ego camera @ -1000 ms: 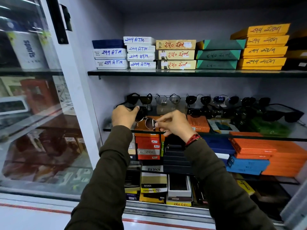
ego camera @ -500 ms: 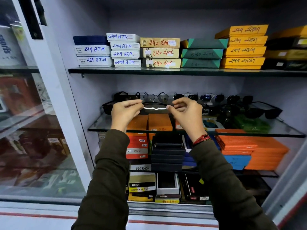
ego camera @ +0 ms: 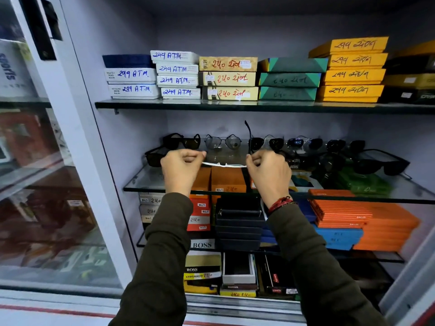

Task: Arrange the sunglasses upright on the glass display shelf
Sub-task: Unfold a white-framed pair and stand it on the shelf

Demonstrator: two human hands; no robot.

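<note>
With your left hand (ego camera: 181,169) and right hand (ego camera: 268,171) pinching the sunglasses (ego camera: 223,164) between your fingertips above the glass shelf (ego camera: 150,182), lower them level, lenses forward

An eyewear shop, seen at an open display cabinet. On the middle glass shelf (ego camera: 150,182), a row of sunglasses (ego camera: 181,141) set out facing front. Above, on a dark shelf (ego camera: 259,106), stacked boxes (ego camera: 227,77) hand-marked with prices in blue and red ink. Below, more stock: orange cases (ego camera: 367,214), dark cases, "BOSS" cartons (ego camera: 202,262). At left, a glass door (ego camera: 47,184) with further goods behind.
</note>
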